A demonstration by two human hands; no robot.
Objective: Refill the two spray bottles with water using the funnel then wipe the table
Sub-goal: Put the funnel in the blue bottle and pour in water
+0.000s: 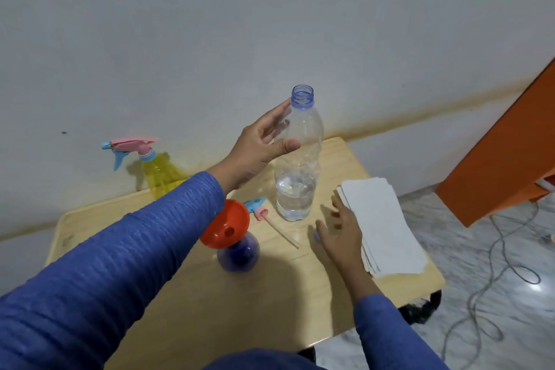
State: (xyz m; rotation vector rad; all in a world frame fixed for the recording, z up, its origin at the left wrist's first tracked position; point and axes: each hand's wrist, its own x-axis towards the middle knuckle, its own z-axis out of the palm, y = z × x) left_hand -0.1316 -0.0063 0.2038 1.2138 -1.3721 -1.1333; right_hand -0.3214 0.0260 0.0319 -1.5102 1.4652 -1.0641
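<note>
Head view. Landmark: the clear water bottle (295, 165), standing upright and uncapped near the middle of the worktop (144, 288), roughly a quarter full.

The left hand (261, 147) is at the upper body of the water bottle. Its fingers (277, 117) are loosely spread around the shoulder and the thumb lies across the front; whether a firm grip is made cannot be told.

The right hand (341, 233) is low, just right of the water bottle's base, fingers released and spread over the worktop at the edge of the stack of white paper towels (381, 225). A small bluish object under its fingertips may be the bottle cap; this is not certain.

The blue spray bottle (238, 254) stands in front and to the left of the water bottle, with the red funnel (225, 227) seated in its neck. Its removed spray head (258, 207), dip tube attached, lies between the two.

The yellow spray bottle (159, 173) stands behind and well left of the water bottle, its pink sprayer fitted.

Progress estimate: the yellow bottle appears closed and possibly done; its level cannot be read. Filling the blue bottle is in hand. Refitting its head and wiping remain.
</note>
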